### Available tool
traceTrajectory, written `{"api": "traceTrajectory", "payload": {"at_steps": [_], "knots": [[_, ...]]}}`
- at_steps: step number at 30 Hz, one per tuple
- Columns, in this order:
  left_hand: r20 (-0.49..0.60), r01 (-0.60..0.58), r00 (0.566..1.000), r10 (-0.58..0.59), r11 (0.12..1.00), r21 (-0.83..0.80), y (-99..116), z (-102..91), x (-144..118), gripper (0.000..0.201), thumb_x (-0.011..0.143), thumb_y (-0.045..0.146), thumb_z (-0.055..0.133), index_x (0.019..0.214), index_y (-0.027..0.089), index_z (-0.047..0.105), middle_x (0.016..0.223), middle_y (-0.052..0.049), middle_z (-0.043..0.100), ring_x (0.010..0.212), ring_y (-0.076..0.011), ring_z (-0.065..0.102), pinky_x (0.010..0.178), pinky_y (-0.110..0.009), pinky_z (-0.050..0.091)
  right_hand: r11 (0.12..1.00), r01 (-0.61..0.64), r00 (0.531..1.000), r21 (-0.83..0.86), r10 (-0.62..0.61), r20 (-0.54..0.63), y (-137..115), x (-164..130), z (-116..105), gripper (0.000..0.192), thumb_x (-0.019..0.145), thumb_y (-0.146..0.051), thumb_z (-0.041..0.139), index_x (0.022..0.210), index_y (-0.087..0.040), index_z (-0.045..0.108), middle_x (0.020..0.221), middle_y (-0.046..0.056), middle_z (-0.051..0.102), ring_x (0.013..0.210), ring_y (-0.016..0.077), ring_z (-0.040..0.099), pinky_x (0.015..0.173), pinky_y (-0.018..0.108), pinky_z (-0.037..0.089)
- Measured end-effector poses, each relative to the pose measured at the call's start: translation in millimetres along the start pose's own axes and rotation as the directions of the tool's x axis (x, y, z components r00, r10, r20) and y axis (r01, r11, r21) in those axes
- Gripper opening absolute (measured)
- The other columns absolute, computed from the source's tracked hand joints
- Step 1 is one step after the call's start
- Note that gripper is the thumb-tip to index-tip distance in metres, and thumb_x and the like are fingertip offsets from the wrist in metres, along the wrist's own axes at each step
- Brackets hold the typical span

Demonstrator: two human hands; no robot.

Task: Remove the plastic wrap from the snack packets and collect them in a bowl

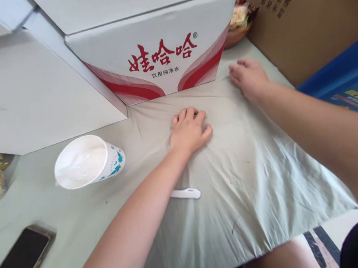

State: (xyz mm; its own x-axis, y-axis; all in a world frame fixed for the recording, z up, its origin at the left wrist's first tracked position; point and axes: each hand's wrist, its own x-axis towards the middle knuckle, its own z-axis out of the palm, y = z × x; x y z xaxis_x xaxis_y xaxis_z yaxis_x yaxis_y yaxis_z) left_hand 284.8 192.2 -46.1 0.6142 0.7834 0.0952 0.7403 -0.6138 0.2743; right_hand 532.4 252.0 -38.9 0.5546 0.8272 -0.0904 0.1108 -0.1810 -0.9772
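My left hand (188, 130) rests palm down on the pale green tablecloth (229, 155), its fingers spread and slightly bent, with nothing in it. Farther back and to the right, my right hand (248, 79) is over the cloth near the corner of a white carton. Its fingers are loosely bent and a little apart, and I see nothing held in them. Partly hidden under my left forearm lies a white plastic stick (187, 194), perhaps a handle. A paper cup (113, 161) with blue leaf prints stands to the left of my left hand.
The white and red water carton (161, 57) stands at the back, another white box (41, 90) beside it. A phone (20, 259) lies front left. Back right are a bowl of packaged snacks (238, 21), a brown carton (312, 22) and a blue box (343, 77).
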Motion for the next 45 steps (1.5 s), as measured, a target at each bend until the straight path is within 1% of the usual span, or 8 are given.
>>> {"api": "traceTrajectory", "payload": {"at_steps": [6, 12, 18, 24, 27, 30, 38, 45], "knots": [[-0.068, 0.024, 0.997, -0.039, 0.978, -0.209, -5, -13.4, -32, 0.030, 0.098, 0.028, 0.054, 0.124, 0.021, 0.067, 0.137, -0.011, 0.069, 0.133, -0.0272, 0.059, 0.116, -0.043, 0.042, 0.979, 0.006, 0.982, -0.202, 0.032, 0.187, 20, -165, -47, 0.035, 0.092, -0.028, 0.066, 0.127, -0.027, 0.062, 0.128, 0.005, 0.077, 0.121, 0.0232, 0.073, 0.118, 0.053, 0.053], [-0.387, 0.027, 0.888, -0.248, 0.869, -0.495, -35, -66.8, -152, 0.015, 0.096, 0.029, 0.055, 0.107, 0.022, 0.063, 0.121, -0.011, 0.073, 0.119, -0.0229, 0.066, 0.109, -0.038, 0.049, 0.913, 0.250, 0.909, -0.323, -0.106, 0.403, -14, -245, -35, 0.046, 0.085, -0.059, 0.069, 0.123, -0.033, 0.066, 0.124, 0.010, 0.078, 0.119, 0.0367, 0.075, 0.113, 0.068, 0.054], [-0.541, -0.024, 0.691, -0.479, 0.732, -0.681, -67, -110.2, -279, 0.017, 0.096, 0.037, 0.049, 0.088, 0.024, 0.056, 0.095, -0.007, 0.073, 0.094, -0.0207, 0.069, 0.090, -0.036, 0.054, 0.847, 0.483, 0.722, -0.224, -0.240, 0.648, -84, -315, 84, 0.038, 0.087, -0.054, 0.069, 0.117, -0.030, 0.066, 0.118, 0.010, 0.078, 0.111, 0.0343, 0.077, 0.106, 0.064, 0.058], [-0.170, 0.268, 0.848, -0.503, 0.682, -0.681, -92, -115.7, -335, 0.018, 0.089, 0.028, 0.053, 0.072, 0.024, 0.049, 0.071, -0.003, 0.067, 0.068, -0.0213, 0.063, 0.064, -0.036, 0.043, 0.670, 0.743, 0.288, 0.005, -0.326, 0.900, -133, -404, 240, 0.022, 0.088, -0.029, 0.065, 0.109, -0.028, 0.071, 0.112, 0.008, 0.076, 0.104, 0.0276, 0.075, 0.092, 0.044, 0.063], [-0.075, 0.358, 0.868, -0.490, 0.724, -0.589, -112, -116.7, -343, 0.017, 0.091, 0.030, 0.052, 0.075, 0.023, 0.053, 0.077, -0.007, 0.071, 0.070, -0.0252, 0.065, 0.059, -0.037, 0.036, 0.549, 0.814, 0.033, 0.188, -0.368, 0.929, -141, -440, 319, 0.025, 0.087, -0.022, 0.059, 0.110, -0.025, 0.070, 0.119, 0.009, 0.074, 0.106, 0.0273, 0.072, 0.095, 0.045, 0.061], [-0.051, 0.397, 0.838, -0.543, 0.672, -0.626, -134, -122.0, -349, 0.019, 0.096, 0.033, 0.051, 0.082, 0.023, 0.059, 0.084, -0.007, 0.074, 0.073, -0.0250, 0.066, 0.057, -0.037, 0.035, 0.486, 0.837, -0.077, 0.253, -0.353, 0.933, -140, -462, 384, 0.029, 0.087, -0.018, 0.055, 0.112, -0.023, 0.068, 0.121, 0.010, 0.072, 0.107, 0.0262, 0.070, 0.096, 0.044, 0.060], [0.040, 0.518, 0.737, -0.674, 0.527, -0.673, -154, -136.6, -360, 0.024, 0.094, 0.018, 0.049, 0.096, 0.020, 0.073, 0.096, -0.007, 0.081, 0.089, -0.0250, 0.075, 0.071, -0.033, 0.048, 0.396, 0.896, -0.070, 0.203, -0.325, 0.943, -121, -445, 442, 0.034, 0.089, -0.019, 0.049, 0.118, -0.020, 0.066, 0.124, 0.012, 0.071, 0.108, 0.0271, 0.069, 0.094, 0.044, 0.059], [0.063, 0.496, 0.710, -0.701, 0.434, -0.752, -151, -134.5, -358, 0.030, 0.091, 0.017, 0.050, 0.107, 0.025, 0.074, 0.104, -0.003, 0.083, 0.092, -0.0225, 0.076, 0.084, -0.034, 0.054, 0.159, 0.949, 0.312, -0.272, -0.373, 0.874, -130, -374, 477, 0.047, 0.091, -0.009, 0.042, 0.130, -0.020, 0.066, 0.139, 0.016, 0.068, 0.127, 0.0348, 0.064, 0.105, 0.052, 0.053]]}}
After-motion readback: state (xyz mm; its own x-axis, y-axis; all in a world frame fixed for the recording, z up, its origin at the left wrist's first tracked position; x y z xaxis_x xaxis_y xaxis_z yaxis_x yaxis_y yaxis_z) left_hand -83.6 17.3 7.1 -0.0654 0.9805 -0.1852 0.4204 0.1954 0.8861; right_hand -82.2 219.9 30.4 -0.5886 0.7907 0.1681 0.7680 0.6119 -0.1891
